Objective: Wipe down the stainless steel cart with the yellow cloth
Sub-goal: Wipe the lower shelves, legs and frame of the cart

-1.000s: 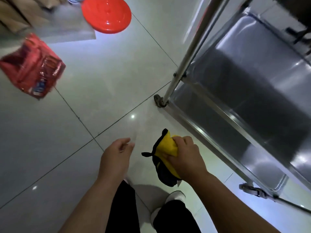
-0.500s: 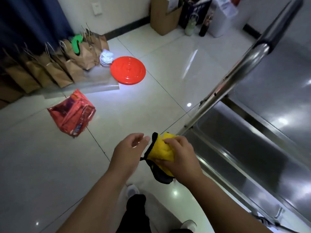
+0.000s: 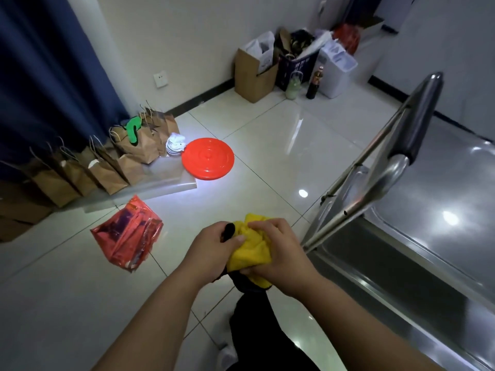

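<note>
Left hand (image 3: 211, 250) gripping yellow cloth (image 3: 250, 253), right hand (image 3: 278, 253) clamped on same cloth, bunched mid-air over floor tiles (image 3: 267, 156), just left of stainless steel cart (image 3: 428, 236). Risk: wadded cloth wiping poorly, or slipping while being refolded. Glossy tiles; paper bags (image 3: 107, 167), red disc (image 3: 207, 162) beyond.

Yellow cloth (image 3: 250, 253) with black edging, bunched between the hands. Cart (image 3: 417, 236): bare silver-grey steel with white glints of light, handle grip black. Floor tiles (image 3: 267, 135): glossy off-white with dark joints. Disc (image 3: 207, 162): plain red-orange with faint raised rings. Packet (image 3: 126, 234): shiny red, see-through. Paper bags (image 3: 107, 170): brown. Curtain (image 3: 48, 70): dark blue. Trousers (image 3: 257, 317): black.
</note>
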